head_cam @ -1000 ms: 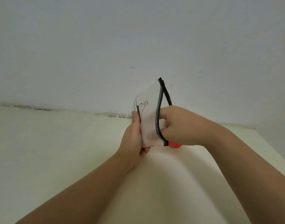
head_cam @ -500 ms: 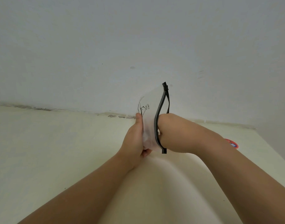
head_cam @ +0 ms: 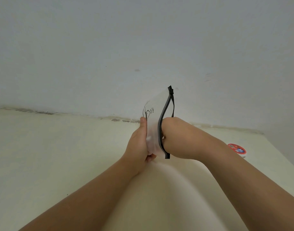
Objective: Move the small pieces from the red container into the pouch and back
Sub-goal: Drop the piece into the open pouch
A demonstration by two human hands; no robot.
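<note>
From the head camera, the left hand (head_cam: 139, 144) grips the pouch (head_cam: 154, 119) by its closed side, thumb laid upright along the printed face and the other fingers curled under the bottom corner. This looks meant to hold the pouch on edge, just above the surface, with its mouth turned toward the other hand. The dark zipper (head_cam: 160, 130) gapes into a long slit, and the right hand (head_cam: 177, 135) is pushed through it up to the knuckles. Its fingers are hidden inside the frosted plastic, so I cannot tell whether they are spread, curled or pinching anything. My guess is that it is either dropping pieces in or fishing them out (the frames do not settle which). The small pieces themselves are not visible, either in the pouch or outside it.

The red container (head_cam: 237, 150) sits on the surface well apart from the pouch, beyond the right forearm, its red labelled top facing up. Whether that top is a lid is unclear.

The surface (head_cam: 59, 155) is a smooth, pale cream top. It meets a plain grey-white wall (head_cam: 109, 47) along a seam marked with dark grime, and the wall carries a few faint scuffs.
</note>
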